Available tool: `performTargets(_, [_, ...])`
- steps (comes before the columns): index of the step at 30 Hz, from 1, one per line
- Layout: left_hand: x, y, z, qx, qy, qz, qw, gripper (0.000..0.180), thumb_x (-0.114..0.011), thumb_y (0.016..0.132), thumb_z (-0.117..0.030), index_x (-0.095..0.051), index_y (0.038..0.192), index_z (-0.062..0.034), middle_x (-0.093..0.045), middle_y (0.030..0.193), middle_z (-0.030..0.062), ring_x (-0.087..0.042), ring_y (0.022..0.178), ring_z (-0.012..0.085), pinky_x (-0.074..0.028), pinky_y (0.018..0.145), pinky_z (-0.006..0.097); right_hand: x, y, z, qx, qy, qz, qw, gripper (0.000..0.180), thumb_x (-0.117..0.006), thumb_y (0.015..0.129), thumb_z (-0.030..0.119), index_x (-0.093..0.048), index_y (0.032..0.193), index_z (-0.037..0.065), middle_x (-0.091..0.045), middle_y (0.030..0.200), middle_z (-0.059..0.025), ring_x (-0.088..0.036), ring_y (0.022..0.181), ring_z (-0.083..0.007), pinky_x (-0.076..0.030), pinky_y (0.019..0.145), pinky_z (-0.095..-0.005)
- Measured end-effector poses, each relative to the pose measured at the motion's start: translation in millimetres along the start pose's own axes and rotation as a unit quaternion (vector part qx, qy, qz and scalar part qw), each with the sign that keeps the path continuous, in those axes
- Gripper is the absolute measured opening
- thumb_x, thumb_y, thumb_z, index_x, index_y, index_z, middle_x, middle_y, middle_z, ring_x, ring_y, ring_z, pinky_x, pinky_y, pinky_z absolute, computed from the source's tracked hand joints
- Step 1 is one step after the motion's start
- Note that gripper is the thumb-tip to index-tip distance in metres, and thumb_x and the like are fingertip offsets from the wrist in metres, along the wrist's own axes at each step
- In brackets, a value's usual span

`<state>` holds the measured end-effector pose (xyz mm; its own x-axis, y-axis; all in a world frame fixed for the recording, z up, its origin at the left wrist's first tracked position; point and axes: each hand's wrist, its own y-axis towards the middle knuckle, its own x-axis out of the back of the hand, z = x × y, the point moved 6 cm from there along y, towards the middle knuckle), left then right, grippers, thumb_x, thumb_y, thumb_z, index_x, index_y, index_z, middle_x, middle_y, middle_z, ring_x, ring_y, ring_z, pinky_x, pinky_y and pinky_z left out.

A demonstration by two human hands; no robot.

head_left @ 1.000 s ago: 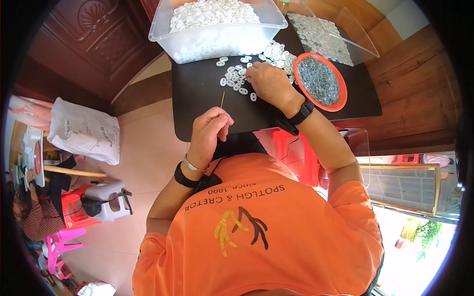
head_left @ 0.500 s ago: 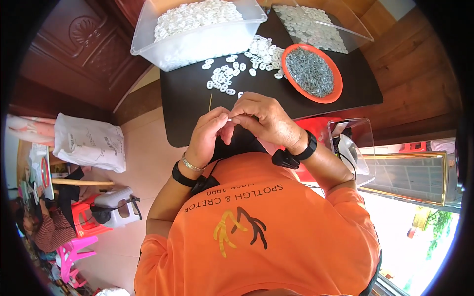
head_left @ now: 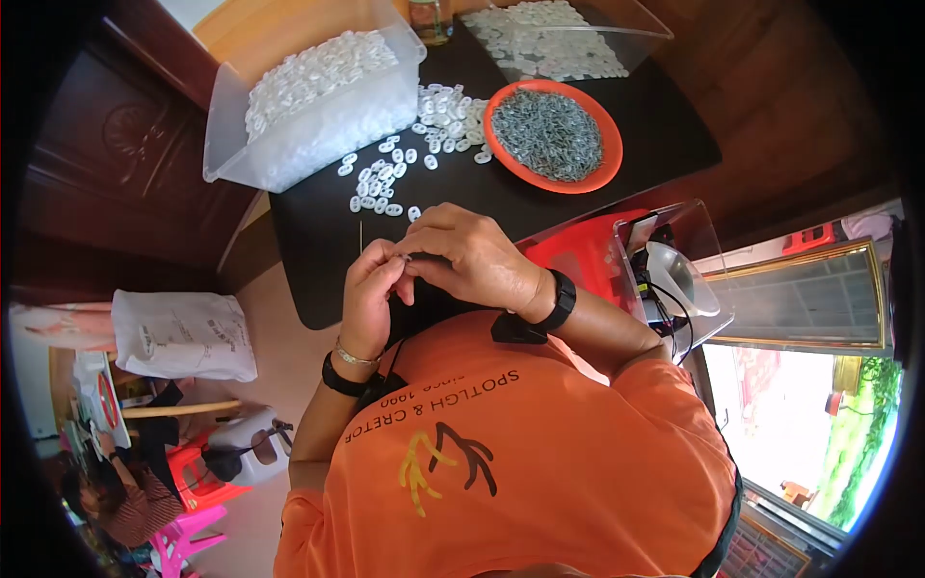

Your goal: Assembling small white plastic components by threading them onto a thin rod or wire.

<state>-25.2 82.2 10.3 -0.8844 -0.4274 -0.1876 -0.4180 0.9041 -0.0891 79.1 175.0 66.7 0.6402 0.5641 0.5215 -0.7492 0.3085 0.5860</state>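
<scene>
Right hand (head_left: 472,252), a second ago among the loose white pieces (head_left: 374,183), now meets the left hand (head_left: 368,289), fingers closed on a small, mostly hidden item (head_left: 406,257) between them, the left also gripping a thin rod (head_left: 361,236), by the near edge of the dark bench (head_left: 310,252).

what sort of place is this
Probably a home or small workshop set up for handwork: a tub of small white pieces, an orange bowl of metal-looking bits, and plastic stools.
</scene>
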Motion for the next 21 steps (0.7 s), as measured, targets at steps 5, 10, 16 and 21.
performTargets(5, [-4, 3, 1, -0.010, -0.002, 0.002, 1.000, 0.015, -0.049, 0.090, -0.017, -0.054, 0.082, -0.0045, -0.053, 0.067, 0.0012, -0.047, 0.055, 0.0085, -0.037, 0.052, 0.021, 15, -1, 3, 0.040, -0.023, 0.011, 0.999, 0.024, -0.076, 0.069, 0.006, -0.069, 0.093, 0.007, -0.064, 0.090, -0.0091, -0.062, 0.084, -0.0271, -0.052, 0.073, -0.0356])
performTargets(10, [6, 4, -2, -0.033, 0.009, -0.038, 0.999, 0.016, -0.047, 0.089, -0.017, -0.051, 0.079, -0.0052, -0.050, 0.062, 0.0015, -0.045, 0.052, 0.0088, -0.034, 0.050, 0.021, 81, 11, -36, -0.001, -0.219, -0.050, 0.974, 0.020, -0.072, 0.073, 0.011, -0.069, 0.092, 0.008, -0.064, 0.093, -0.0094, -0.062, 0.087, -0.0287, -0.051, 0.074, -0.0389])
performTargets(16, [7, 5, 3, -0.035, -0.024, -0.028, 0.999, 0.014, -0.046, 0.085, -0.016, -0.049, 0.077, -0.0054, -0.048, 0.059, 0.0028, -0.044, 0.050, 0.0102, -0.034, 0.049, 0.022, 111, 9, -106, -0.077, -0.439, 0.021, 0.895, 0.015, -0.068, 0.074, 0.016, -0.069, 0.088, 0.013, -0.060, 0.082, -0.0087, -0.061, 0.086, -0.0287, -0.050, 0.070, -0.0405])
performTargets(21, [8, 3, 3, -0.026, -0.005, -0.028, 0.999, 0.015, -0.045, 0.084, -0.017, -0.048, 0.076, -0.0052, -0.048, 0.059, 0.0039, -0.045, 0.051, 0.0114, -0.034, 0.050, 0.023, 108, 8, -122, -0.100, -0.444, 0.022, 0.890, 0.007, -0.063, 0.077, 0.017, -0.064, 0.080, 0.011, -0.062, 0.080, -0.0072, -0.062, 0.080, -0.0290, -0.050, 0.066, -0.0407])
